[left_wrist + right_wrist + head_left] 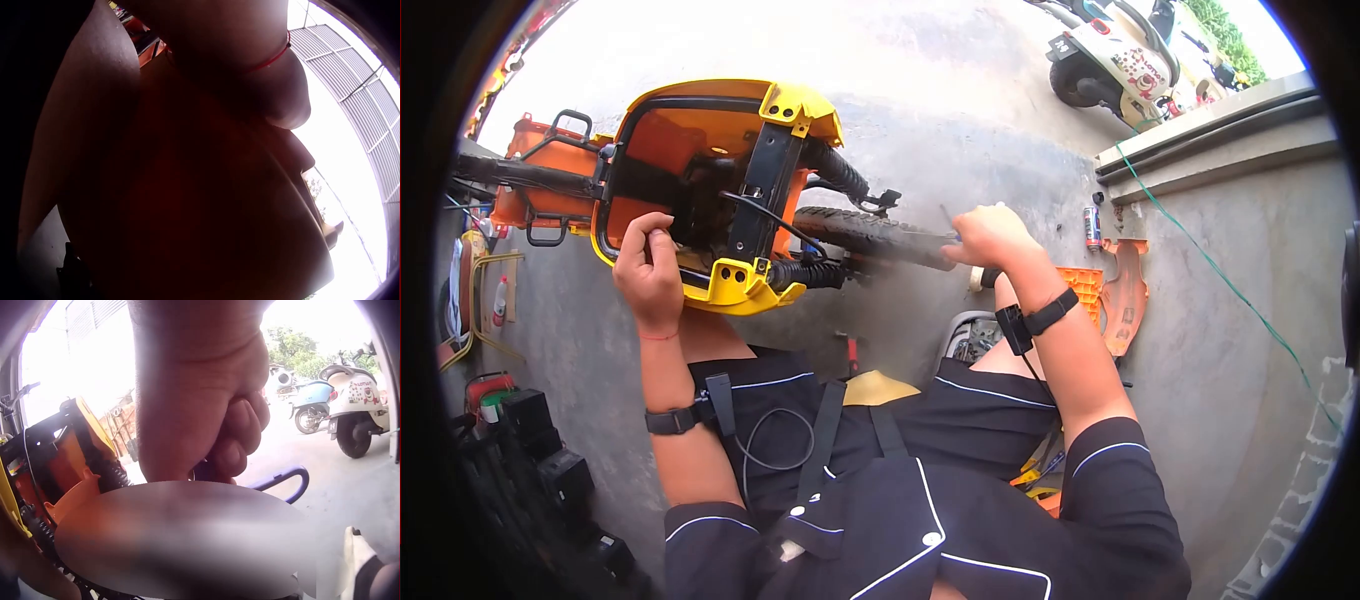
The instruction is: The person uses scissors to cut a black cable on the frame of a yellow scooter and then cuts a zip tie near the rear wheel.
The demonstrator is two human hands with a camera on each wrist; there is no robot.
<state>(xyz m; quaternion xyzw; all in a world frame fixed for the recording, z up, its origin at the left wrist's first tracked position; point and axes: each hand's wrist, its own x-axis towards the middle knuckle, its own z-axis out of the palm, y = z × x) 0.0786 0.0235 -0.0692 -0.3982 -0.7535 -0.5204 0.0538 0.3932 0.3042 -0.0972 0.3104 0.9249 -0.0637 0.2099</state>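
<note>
A yellow shell [730,285] with an orange inside and a black frame lies across the head view, left of centre. My left hand [648,275] curls its fingers over the near left rim of this shell; in the left wrist view the hand [284,94] lies against a dark panel. Beside the black tyre [870,235], my right hand [995,238] is closed round a tool. The right wrist view shows that hand [206,394] gripping it, with a looped purple handle [294,481] sticking out. The tool's working end is hidden or blurred.
A spray can [1092,228], an orange crate [1082,290] and a curved orange part [1127,295] are on the right. Black blocks [535,430] stand lower left. A green cord [1225,280] crosses the floor near a ledge; a white scooter [1115,60] is parked beyond.
</note>
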